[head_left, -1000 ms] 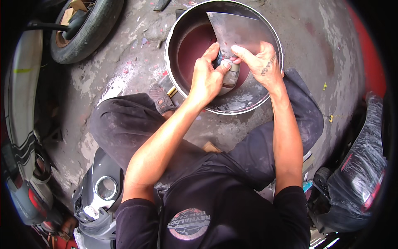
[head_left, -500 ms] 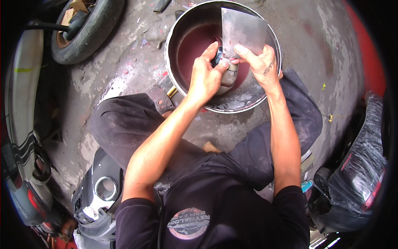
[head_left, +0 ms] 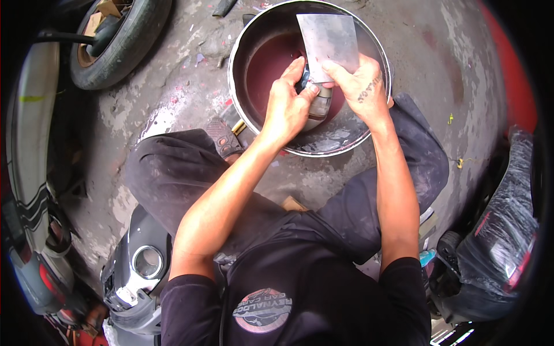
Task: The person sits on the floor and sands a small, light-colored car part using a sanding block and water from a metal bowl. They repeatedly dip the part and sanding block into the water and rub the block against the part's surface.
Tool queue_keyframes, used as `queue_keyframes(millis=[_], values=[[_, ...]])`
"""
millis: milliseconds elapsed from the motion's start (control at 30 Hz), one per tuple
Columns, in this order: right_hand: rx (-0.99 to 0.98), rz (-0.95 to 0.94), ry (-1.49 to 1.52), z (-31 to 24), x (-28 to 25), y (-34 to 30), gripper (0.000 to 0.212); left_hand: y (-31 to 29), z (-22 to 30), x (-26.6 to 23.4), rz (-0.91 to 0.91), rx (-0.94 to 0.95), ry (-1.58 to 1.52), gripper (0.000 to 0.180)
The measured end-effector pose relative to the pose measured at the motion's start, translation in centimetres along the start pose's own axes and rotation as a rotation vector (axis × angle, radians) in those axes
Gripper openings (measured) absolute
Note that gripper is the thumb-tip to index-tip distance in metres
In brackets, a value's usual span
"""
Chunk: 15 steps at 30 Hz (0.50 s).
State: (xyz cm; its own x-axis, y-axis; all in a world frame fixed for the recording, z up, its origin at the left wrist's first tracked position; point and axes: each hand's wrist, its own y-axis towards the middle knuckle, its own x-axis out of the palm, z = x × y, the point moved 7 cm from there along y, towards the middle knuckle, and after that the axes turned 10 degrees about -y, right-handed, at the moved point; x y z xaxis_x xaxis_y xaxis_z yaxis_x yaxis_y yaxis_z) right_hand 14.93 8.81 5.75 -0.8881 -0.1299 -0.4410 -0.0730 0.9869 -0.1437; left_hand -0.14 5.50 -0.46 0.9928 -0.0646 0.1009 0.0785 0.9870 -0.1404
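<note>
Over a round basin of dark red liquid, my left hand grips a small rounded container with a pale printed label and a dark blue end. Its kind is not plain, and my fingers hide part of it. In my right hand, a thin, stiff grey sheet is pinched between thumb and fingers. The sheet points away from me, and its lower edge meets the upper part of the container by my left fingertips. Whether the two touch there, I cannot tell.
A tyre with wooden blocks inside lies at the upper left. Near my left side stands a dark glossy fairing-like part with a round metal ring. On the right is a part wrapped in clear plastic. The floor is paint-spotted.
My right hand and the grey sheet have shifted slightly left, and the sheet has turned a little. My left hand and the container have barely moved.
</note>
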Motion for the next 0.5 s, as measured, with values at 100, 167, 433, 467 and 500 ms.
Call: queue_keyframes(millis=[100,167,433,467,500], values=[[-0.002,-0.012,-0.079,-0.4,0.2,0.2,0.025,-0.1,0.1,0.1,-0.004,0.003,0.01,0.061],[-0.012,-0.027,-0.135,-0.8,0.2,0.4,0.026,-0.2,0.5,0.2,-0.026,0.008,-0.013,0.061],[0.041,-0.026,0.151,-0.2,0.4,0.5,0.025,0.0,0.3,0.4,-0.055,-0.042,-0.088,0.061],[0.026,-0.02,0.128,-0.3,0.3,0.4,0.025,0.1,-0.1,0.3,-0.043,-0.055,-0.082,0.061],[0.013,-0.011,0.105,-0.3,0.1,0.3,0.025,0.1,-0.1,0.2,-0.035,-0.057,-0.065,0.061]])
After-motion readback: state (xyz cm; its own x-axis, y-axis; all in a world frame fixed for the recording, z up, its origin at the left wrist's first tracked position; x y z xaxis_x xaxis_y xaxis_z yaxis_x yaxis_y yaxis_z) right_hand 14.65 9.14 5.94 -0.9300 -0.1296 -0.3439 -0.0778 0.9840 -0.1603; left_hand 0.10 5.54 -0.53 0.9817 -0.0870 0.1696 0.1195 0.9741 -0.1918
